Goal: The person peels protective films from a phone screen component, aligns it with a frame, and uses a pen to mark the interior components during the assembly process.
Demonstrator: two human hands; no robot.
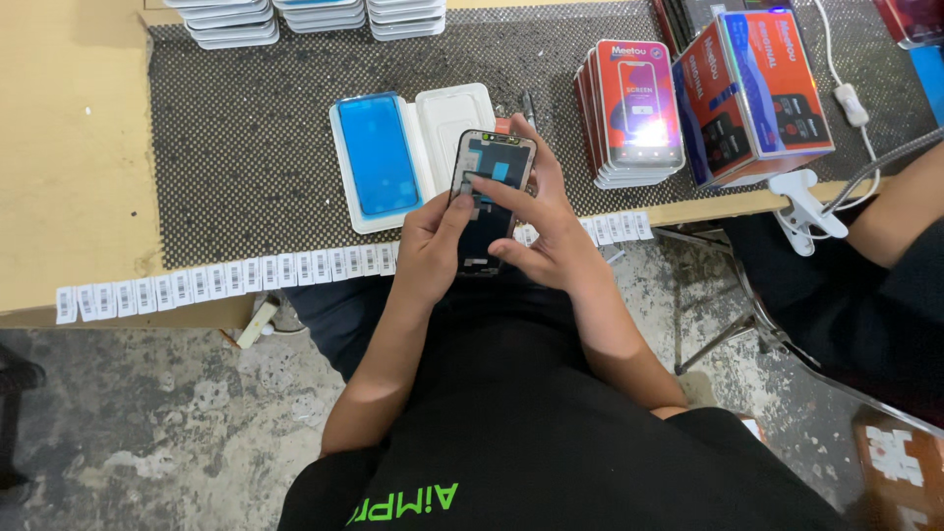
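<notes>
I hold a phone screen assembly [489,197], back side up, above the near edge of the desk [79,147], over the black dotted mat [246,147]. My left hand [431,246] has its grip closed around the lower left edge of the assembly, thumb laid across its dark back. My right hand [546,221] cradles it from the right, with the index finger pressed on the small blue patch near the middle, so that grip is closed on the same part. I judge the step in hand to be working a small sticker or film on the back of the panel, pressing or picking at it; which of the two I cannot tell. The next move, as I see it, calls for a steady left hold and a fine fingertip at the patch's edge, without flexing the thin panel. At ten o'clock from my hands lies an open white tray [418,147] with a blue film sheet [377,152] in its left half. At two o'clock stand stacks of red boxes [634,108], and a strip of barcode labels [226,280] lines the desk edge at eight o'clock.
</notes>
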